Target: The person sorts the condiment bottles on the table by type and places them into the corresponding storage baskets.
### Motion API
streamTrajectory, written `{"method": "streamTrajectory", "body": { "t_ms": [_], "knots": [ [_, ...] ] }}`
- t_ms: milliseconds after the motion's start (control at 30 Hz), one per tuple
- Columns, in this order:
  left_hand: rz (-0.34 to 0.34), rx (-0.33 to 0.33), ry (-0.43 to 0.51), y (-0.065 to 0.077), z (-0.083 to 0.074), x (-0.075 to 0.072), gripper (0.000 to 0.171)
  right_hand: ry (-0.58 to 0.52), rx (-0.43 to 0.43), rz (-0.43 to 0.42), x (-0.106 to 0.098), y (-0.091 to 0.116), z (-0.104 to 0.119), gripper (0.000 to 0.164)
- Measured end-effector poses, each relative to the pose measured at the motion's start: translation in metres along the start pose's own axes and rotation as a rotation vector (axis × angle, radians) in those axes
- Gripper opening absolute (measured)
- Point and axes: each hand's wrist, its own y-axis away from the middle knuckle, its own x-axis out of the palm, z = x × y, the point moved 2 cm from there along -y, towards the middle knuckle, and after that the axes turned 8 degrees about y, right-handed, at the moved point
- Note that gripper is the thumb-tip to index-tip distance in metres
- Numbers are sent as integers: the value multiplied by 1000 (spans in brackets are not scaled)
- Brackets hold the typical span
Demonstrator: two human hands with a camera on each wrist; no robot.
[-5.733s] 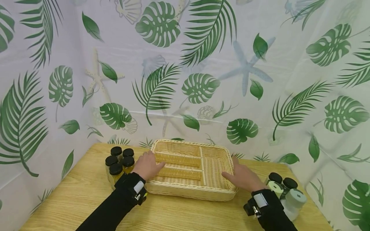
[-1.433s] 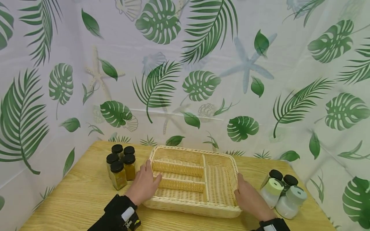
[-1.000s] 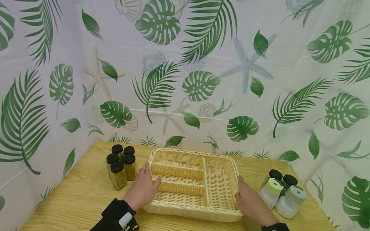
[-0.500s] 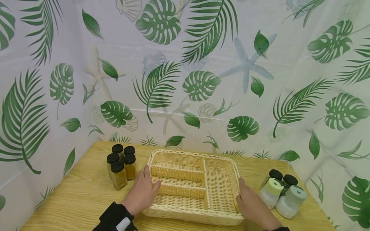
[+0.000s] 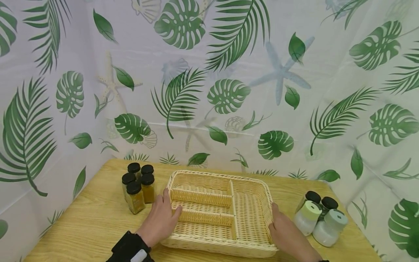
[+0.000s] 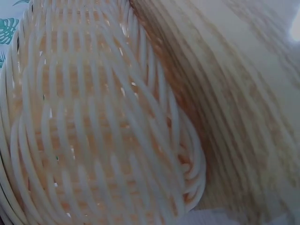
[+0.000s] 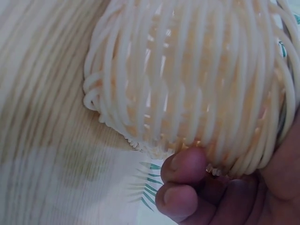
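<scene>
A pale woven wicker basket (image 5: 252,203) lies in front of me on the wooden table, split by dividers into three narrow compartments on the left and a wide one on the right. My left hand (image 5: 160,220) grips its left side, thumb over the rim and fingers along the outside. At the opposite end, my right hand (image 5: 289,233) holds the right rim. The right wrist view shows curled fingertips (image 7: 185,166) against the woven outer wall (image 7: 187,84). Only the basket's side (image 6: 93,117) and the table surface fill the left wrist view; the left fingers are hidden there.
Several glass spice jars (image 5: 135,200) with black lids cluster left of the basket. To the right stand two black-lidded jars (image 5: 312,197), a white bottle with a yellow-green cap (image 5: 307,220) and another with a grey-green cap (image 5: 327,231). A leaf-patterned cloth (image 5: 209,91) hangs behind the table (image 5: 82,225).
Both hands have drawn the basket nearer to me and slightly right since the earliest frame; over the last second it shifted only a little closer. The jars and bottles stayed put.
</scene>
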Motion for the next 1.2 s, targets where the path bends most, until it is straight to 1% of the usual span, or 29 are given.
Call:
{"method": "streamTrajectory", "body": {
  "t_ms": [200, 300, 367, 500, 633, 767, 1000, 1133, 1200],
  "knots": [
    [4, -5, 8, 2, 0, -1, 86, 18, -17, -7, 0, 2, -1, 64],
    [6, -3, 14, 2, 0, -1, 86, 55, -49, -33, -1, 3, -1, 63],
    [7, 0, 16, 2, 0, 0, 86, 66, -56, -35, -1, 4, -1, 63],
    [10, 12, 16, 2, 0, -1, 86, 25, -34, -10, -1, 5, -2, 65],
    [11, 25, 9, 2, 1, -1, 86, 7, -34, 1, -1, 5, -3, 65],
    [11, 26, 7, 3, 2, -1, 86, 24, -53, -7, -1, 5, -3, 64],
    [17, 6, 12, 2, 2, -1, 86, 43, -84, -40, 0, 7, -2, 63],
    [18, 5, 17, 2, 1, -2, 86, 29, -77, -49, 0, 8, -1, 64],
    [16, 4, 18, 3, 1, -3, 86, 7, -60, -44, 0, 7, -1, 65]
  ]
}}
